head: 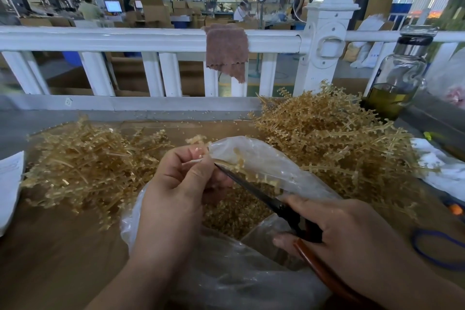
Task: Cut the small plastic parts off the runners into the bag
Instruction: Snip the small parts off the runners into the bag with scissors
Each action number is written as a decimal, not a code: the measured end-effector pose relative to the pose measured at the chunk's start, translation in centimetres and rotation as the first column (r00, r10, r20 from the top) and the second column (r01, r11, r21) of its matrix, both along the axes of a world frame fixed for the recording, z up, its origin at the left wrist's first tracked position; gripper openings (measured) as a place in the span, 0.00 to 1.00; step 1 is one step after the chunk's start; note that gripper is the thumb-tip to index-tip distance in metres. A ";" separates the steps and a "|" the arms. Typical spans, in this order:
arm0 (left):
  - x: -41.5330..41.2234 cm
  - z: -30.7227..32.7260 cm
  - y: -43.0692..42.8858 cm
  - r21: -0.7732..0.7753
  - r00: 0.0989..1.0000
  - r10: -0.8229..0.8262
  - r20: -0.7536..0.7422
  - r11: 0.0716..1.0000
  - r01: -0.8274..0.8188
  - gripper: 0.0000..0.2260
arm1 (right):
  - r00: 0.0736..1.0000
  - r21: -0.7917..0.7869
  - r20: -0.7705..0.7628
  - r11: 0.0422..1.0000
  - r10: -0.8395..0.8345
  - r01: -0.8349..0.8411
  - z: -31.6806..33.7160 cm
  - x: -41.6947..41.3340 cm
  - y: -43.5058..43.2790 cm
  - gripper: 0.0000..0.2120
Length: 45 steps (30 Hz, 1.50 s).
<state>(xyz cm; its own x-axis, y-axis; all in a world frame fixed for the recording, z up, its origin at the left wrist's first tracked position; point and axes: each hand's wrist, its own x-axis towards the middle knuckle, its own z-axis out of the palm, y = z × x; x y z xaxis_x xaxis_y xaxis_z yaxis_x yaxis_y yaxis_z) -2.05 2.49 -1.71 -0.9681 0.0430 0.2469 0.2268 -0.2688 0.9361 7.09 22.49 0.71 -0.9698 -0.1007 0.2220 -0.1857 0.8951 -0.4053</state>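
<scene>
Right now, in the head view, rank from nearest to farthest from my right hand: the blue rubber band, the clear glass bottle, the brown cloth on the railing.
1. Blue rubber band, on the table just right of the right hand.
2. Clear glass bottle, at the table's far right edge.
3. Brown cloth, draped over the white railing beyond.

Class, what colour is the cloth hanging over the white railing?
The cloth is pinkish brown, head view.

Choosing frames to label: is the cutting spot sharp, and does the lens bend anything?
Head view: the runner at the scissors tip is blurred, likely by motion; the plastic bag shows soft glare; the white railing bows from wide-angle distortion; frame edges are soft.
</scene>
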 end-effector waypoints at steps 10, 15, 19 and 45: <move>-0.6 -0.1 -1.1 -0.112 0.999 0.042 0.011 0.993 -0.040 0.12 | 0.994 -0.063 0.097 0.997 0.043 -0.037 0.9 0.0 1.3 0.29; -0.7 0.2 -0.9 0.088 0.982 -0.148 0.113 0.986 0.139 0.10 | 0.996 -0.098 0.088 0.995 -0.005 0.014 0.3 -0.1 0.1 0.35; -0.6 0.1 -0.5 0.145 0.976 -0.179 0.124 0.976 0.160 0.06 | 0.998 -0.079 0.064 0.996 -0.026 0.031 0.2 0.1 -0.3 0.35; -0.2 0.2 -0.3 0.081 0.988 -0.144 -0.047 0.986 0.148 0.09 | 0.996 0.019 0.008 0.995 -0.093 0.093 0.9 0.3 -0.9 0.39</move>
<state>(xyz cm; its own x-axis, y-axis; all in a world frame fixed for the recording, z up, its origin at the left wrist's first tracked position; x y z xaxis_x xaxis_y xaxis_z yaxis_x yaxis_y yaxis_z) -2.28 2.18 -1.54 -0.9420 0.1605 0.2949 0.2170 -0.3792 0.8995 7.35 21.56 1.66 -0.9772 -0.0139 0.2118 -0.0974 0.9158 -0.3896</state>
